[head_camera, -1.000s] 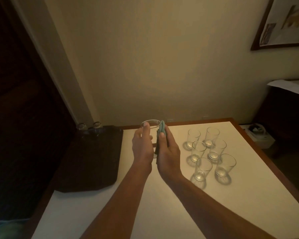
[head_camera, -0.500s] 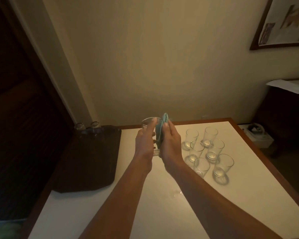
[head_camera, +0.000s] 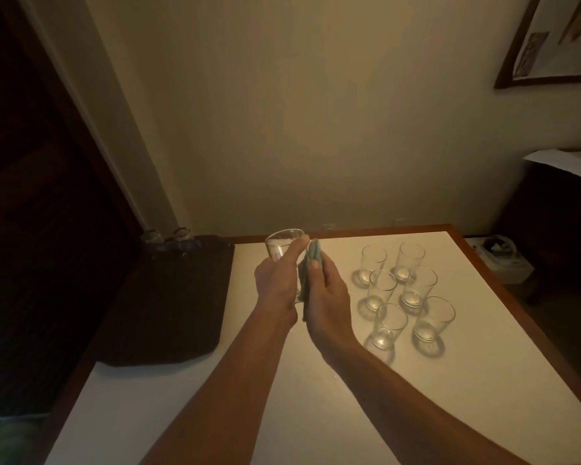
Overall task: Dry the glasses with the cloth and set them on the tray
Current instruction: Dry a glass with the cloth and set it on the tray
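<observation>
White-topped table (head_camera: 316,414) with a brown wooden edge, filling the lower half of the view, pushed up against a plain wall. Dark tray (head_camera: 168,307) lying on the table's left part, reaching to the table's far edge. Two glasses (head_camera: 166,234) standing at the tray's far end, dim and hard to make out. Cluster of six empty glasses (head_camera: 403,290) upright on the table's right part, well apart from the tray, set close together in rough pairs. Left hand (head_camera: 277,283) raised above the table's middle, between tray and cluster, fingers wrapped closed round a clear glass (head_camera: 282,248) held upright, thumb lying across the side near the rim. Right hand (head_camera: 326,293) just beside it, closed on a pale green cloth (head_camera: 311,263), pressing the folded cloth flat against the right side of the held glass. Cloth sandwiched between right palm and glass, a strip of it showing above and below the hands. Both forearms bare, stretching out over the table's near part.
</observation>
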Available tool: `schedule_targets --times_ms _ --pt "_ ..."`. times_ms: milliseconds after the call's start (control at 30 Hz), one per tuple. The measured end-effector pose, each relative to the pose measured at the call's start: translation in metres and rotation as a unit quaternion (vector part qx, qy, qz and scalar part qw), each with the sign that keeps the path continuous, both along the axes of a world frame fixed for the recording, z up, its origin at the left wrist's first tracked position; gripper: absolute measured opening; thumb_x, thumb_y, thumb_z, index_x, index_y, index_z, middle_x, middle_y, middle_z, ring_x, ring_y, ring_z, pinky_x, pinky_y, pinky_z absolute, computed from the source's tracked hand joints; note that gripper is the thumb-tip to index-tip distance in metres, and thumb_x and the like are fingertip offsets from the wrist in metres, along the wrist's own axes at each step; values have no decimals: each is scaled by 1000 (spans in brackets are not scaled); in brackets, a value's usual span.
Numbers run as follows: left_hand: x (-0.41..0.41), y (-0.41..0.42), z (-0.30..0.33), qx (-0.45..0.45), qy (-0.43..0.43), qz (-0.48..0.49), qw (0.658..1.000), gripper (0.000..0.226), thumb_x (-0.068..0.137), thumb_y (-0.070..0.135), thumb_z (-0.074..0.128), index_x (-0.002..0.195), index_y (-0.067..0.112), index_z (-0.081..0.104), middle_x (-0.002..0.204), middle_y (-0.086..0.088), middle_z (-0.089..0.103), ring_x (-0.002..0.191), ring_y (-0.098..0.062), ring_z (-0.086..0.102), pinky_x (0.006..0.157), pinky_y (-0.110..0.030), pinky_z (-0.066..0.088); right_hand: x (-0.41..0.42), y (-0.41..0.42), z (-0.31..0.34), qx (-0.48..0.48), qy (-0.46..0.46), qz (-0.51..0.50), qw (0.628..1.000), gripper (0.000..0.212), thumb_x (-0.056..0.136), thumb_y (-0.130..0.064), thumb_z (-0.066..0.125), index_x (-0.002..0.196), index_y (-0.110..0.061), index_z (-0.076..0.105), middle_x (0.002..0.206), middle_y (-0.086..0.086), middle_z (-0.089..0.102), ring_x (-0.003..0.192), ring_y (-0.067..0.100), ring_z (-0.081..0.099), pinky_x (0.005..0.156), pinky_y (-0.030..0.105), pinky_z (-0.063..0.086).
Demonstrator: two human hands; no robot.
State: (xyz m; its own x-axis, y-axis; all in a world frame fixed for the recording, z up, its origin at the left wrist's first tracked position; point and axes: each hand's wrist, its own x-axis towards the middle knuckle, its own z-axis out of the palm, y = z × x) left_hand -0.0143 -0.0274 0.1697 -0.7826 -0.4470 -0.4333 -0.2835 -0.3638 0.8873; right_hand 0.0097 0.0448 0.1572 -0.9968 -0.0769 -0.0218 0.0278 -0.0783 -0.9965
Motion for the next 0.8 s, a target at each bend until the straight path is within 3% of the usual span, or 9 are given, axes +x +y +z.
schedule_targets --times_ms 100,167,233,300,400,533,600,700,800 --pt "2 -2 -11 10 47 94 994 48 89 54 71 122 24 53 113 3 62 94 -15 60 87 -37 55 5 -6 -8 -34 -121 -12 992 34 109 -34 34 116 -16 62 103 1 66 94 12 63 70 20 53" --pt "7 -3 -23 -11 83 113 990 61 84 60 73 129 23 51 120 -2 63 102 -18 64 87 -38 59 -9 -14 -7 -126 -300 -37 945 33 106 -31 42 97 -11 67 94 8 70 88 22 65 76 36 55" --pt "9 -15 -35 -107 76 94 987 69 81 62 75 134 25 50 131 -4 61 117 -22 63 97 -44 58 -18 -25 -6 -166 -394 -22 904 30 103 -26 47 97 -8 71 98 17 72 91 32 68 86 47 56" --pt "5 -39 -45 -163 78 101 978 65 86 52 77 137 23 48 127 -2 61 116 -22 63 94 -40 58 -24 -39 -11 -140 -402 -5 905 26 102 -20 49 101 -7 71 97 19 72 88 33 69 79 45 58" --pt "-7 -85 -53 -131 68 132 980 59 88 42 78 134 21 49 116 -1 63 104 -19 65 77 -27 53 -33 -62 -23 -102 -394 14 913 22 102 -17 51 99 -3 69 91 17 71 81 31 69 65 37 56" --pt "-28 -149 -61 -30 -23 98 994 57 87 35 79 134 22 49 119 -6 61 102 -23 64 73 -36 56 -55 -91 -36 -76 -376 38 923 21 101 -22 53 104 -5 64 104 22 72 99 38 71 93 51 57" --pt "-38 -182 -62 -28 -61 26 997 54 87 23 73 135 20 47 123 -14 58 105 -30 63 72 -39 56 -71 -109 -42 -56 -367 39 928 20 102 -23 53 103 -6 64 105 20 71 103 37 70 96 50 55" --pt "-54 -222 -58 -122 -93 -79 985 39 89 16 72 122 19 52 119 -12 60 103 -28 65 66 -36 55 -94 -127 -50 -23 -355 28 934 26 101 -25 54 113 -5 66 109 19 70 103 35 68 93 47 55" --pt "-88 -269 -61 -238 -103 -131 957 42 86 19 78 121 19 55 118 -6 62 104 -25 65 72 -37 60 -117 -150 -67 10 -353 14 936 23 101 -27 53 104 -8 67 103 17 70 99 33 68 81 40 53"
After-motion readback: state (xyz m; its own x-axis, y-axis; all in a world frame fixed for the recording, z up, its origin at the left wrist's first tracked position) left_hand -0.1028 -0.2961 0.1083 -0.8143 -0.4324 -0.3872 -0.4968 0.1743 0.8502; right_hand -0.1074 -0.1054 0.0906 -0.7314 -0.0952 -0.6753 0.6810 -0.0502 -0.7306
